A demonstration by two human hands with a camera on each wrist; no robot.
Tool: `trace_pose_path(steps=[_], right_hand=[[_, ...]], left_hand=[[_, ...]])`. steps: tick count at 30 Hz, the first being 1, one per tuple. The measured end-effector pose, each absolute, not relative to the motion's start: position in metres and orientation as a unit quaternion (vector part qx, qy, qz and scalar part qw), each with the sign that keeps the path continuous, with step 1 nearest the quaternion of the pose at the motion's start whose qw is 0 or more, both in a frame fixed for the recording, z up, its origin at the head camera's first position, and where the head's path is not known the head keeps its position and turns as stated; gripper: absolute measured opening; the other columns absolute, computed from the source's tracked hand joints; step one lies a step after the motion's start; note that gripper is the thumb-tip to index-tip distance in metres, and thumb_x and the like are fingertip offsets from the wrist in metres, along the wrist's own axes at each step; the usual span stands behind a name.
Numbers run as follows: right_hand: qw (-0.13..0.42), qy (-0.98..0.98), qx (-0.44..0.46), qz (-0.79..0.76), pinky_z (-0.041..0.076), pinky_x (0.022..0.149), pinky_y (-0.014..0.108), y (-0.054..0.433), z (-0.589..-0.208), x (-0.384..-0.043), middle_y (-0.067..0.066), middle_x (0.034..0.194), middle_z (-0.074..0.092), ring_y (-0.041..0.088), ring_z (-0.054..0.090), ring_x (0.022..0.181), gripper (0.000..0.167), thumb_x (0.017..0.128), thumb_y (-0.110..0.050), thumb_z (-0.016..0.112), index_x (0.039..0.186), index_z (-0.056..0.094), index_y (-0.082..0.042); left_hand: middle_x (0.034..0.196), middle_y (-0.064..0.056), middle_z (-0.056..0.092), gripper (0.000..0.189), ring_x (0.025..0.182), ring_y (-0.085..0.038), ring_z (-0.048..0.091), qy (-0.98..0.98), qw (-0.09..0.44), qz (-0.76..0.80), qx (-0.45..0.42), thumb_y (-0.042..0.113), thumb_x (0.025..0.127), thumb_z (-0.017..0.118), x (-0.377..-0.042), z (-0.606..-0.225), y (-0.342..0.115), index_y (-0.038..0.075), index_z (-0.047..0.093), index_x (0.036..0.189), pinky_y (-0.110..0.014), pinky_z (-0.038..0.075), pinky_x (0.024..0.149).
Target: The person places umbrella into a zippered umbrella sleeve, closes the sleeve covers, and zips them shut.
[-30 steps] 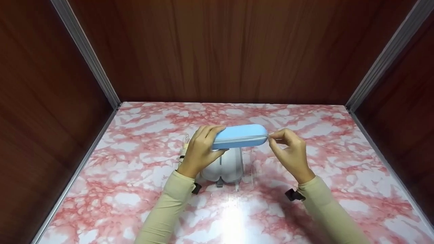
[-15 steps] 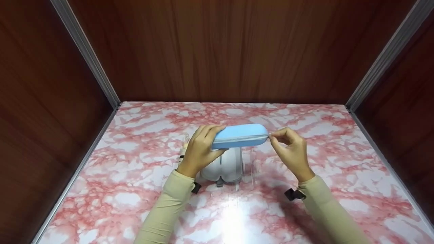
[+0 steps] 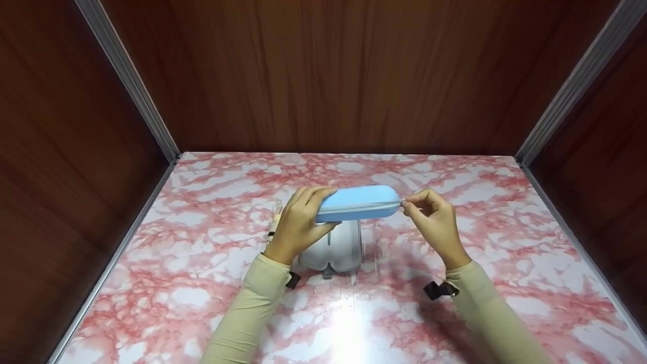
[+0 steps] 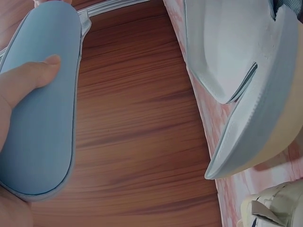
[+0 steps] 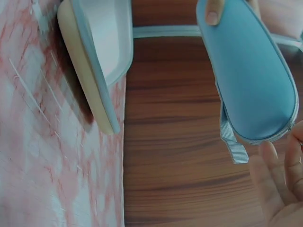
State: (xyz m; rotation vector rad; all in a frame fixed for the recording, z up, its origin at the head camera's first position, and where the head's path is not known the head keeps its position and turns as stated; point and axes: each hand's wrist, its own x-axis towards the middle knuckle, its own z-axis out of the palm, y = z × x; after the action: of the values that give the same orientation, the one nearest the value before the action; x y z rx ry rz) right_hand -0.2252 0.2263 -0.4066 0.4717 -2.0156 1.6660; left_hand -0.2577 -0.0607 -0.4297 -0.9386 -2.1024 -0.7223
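Note:
A light-blue hard-shell zip case (image 3: 361, 198) is held level above the table in the head view. My left hand (image 3: 298, 222) grips its left end, fingers over the top and thumb underneath. At the right end, my right hand (image 3: 433, 225) pinches the zipper pull, which is mostly hidden by the fingertips. The zip track looks closed along the side that shows. A grey loop strap (image 5: 229, 137) hangs from the edge of the blue case in the right wrist view. Below, an unfolded pale case (image 3: 333, 253) with a white inside lies partly behind the left hand.
A cream-coloured item with a dark band (image 3: 273, 235) lies left of the pale case, half hidden by my left wrist. The table (image 3: 202, 313) has a red-and-white marbled top. Wood-grain panels (image 3: 323, 76) enclose its back and sides, with metal strips at the corners.
My right hand shifts very slightly at the zip end, and its fingers look a little more bunched. The left hand and the blue case stay almost still.

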Motion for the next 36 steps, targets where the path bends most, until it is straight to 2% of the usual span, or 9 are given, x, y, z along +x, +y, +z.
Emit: trace_pose_path(steps=[9, 13, 17, 21, 24, 32, 36], right_hand=[[0.231, -0.700, 0.170, 0.654, 0.058, 0.076, 0.031, 0.240, -0.427, -0.241, 0.018, 0.089, 0.067, 0.032, 0.070, 0.082, 0.008, 0.089, 0.007, 0.068, 0.093, 0.064, 0.013], [0.228, -0.693, 0.163, 0.664, 0.058, 0.077, 0.031, 0.239, -0.427, -0.242, 0.016, 0.088, 0.067, 0.028, 0.071, 0.081, 0.002, 0.089, 0.009, 0.066, 0.091, 0.067, 0.007], [0.217, -0.686, 0.145, 0.679, 0.058, 0.079, 0.033, 0.237, -0.426, -0.243, 0.014, 0.086, 0.068, 0.021, 0.071, 0.081, 0.014, 0.090, 0.010, 0.064, 0.088, 0.069, -0.003], [0.196, -0.683, 0.127, 0.692, 0.058, 0.081, 0.036, 0.237, -0.426, -0.244, 0.015, 0.088, 0.067, 0.021, 0.071, 0.082, 0.002, 0.091, 0.005, 0.065, 0.092, 0.065, 0.007], [0.177, -0.681, 0.118, 0.700, 0.058, 0.083, 0.036, 0.238, -0.425, -0.244, 0.016, 0.091, 0.067, 0.023, 0.071, 0.085, 0.014, 0.093, 0.001, 0.066, 0.096, 0.061, 0.014], [0.163, -0.705, 0.132, 0.678, 0.056, 0.083, 0.032, 0.244, -0.428, -0.244, 0.013, 0.093, 0.067, 0.034, 0.066, 0.091, 0.021, 0.093, -0.006, 0.070, 0.098, 0.060, 0.013], [0.153, -0.703, 0.160, 0.675, 0.054, 0.086, 0.030, 0.246, -0.428, -0.243, 0.012, 0.100, 0.066, 0.027, 0.066, 0.094, 0.023, 0.094, -0.007, 0.069, 0.103, 0.060, 0.012]], left_hand=[[0.122, -0.006, 0.063, 0.061, 0.112, -0.020, 0.056, -0.812, 0.338, -0.307, -0.363, 0.031, 0.080, 0.086, -0.256, -0.429, -0.059, 0.007, 0.063, 0.131, -0.032, 0.043, 0.102], [0.123, -0.005, 0.063, 0.062, 0.113, -0.020, 0.056, -0.812, 0.335, -0.313, -0.362, 0.031, 0.080, 0.087, -0.256, -0.428, -0.060, 0.008, 0.063, 0.132, -0.032, 0.043, 0.102], [0.124, -0.005, 0.063, 0.064, 0.114, -0.020, 0.056, -0.811, 0.331, -0.321, -0.361, 0.028, 0.077, 0.089, -0.256, -0.429, -0.060, 0.008, 0.063, 0.132, -0.033, 0.044, 0.102], [0.124, -0.005, 0.063, 0.064, 0.114, -0.020, 0.055, -0.810, 0.329, -0.326, -0.361, 0.028, 0.077, 0.089, -0.256, -0.430, -0.060, 0.008, 0.063, 0.132, -0.033, 0.043, 0.102], [0.124, -0.005, 0.063, 0.064, 0.115, -0.019, 0.055, -0.809, 0.325, -0.332, -0.360, 0.028, 0.077, 0.089, -0.257, -0.430, -0.061, 0.008, 0.063, 0.131, -0.033, 0.044, 0.102], [0.126, -0.003, 0.062, 0.064, 0.117, -0.017, 0.054, -0.802, 0.303, -0.371, -0.356, 0.027, 0.077, 0.089, -0.259, -0.435, -0.061, 0.009, 0.063, 0.132, -0.034, 0.044, 0.102], [0.126, -0.002, 0.062, 0.064, 0.116, -0.017, 0.054, -0.793, 0.299, -0.394, -0.356, 0.026, 0.075, 0.090, -0.260, -0.436, -0.061, 0.010, 0.064, 0.132, -0.036, 0.045, 0.100]])
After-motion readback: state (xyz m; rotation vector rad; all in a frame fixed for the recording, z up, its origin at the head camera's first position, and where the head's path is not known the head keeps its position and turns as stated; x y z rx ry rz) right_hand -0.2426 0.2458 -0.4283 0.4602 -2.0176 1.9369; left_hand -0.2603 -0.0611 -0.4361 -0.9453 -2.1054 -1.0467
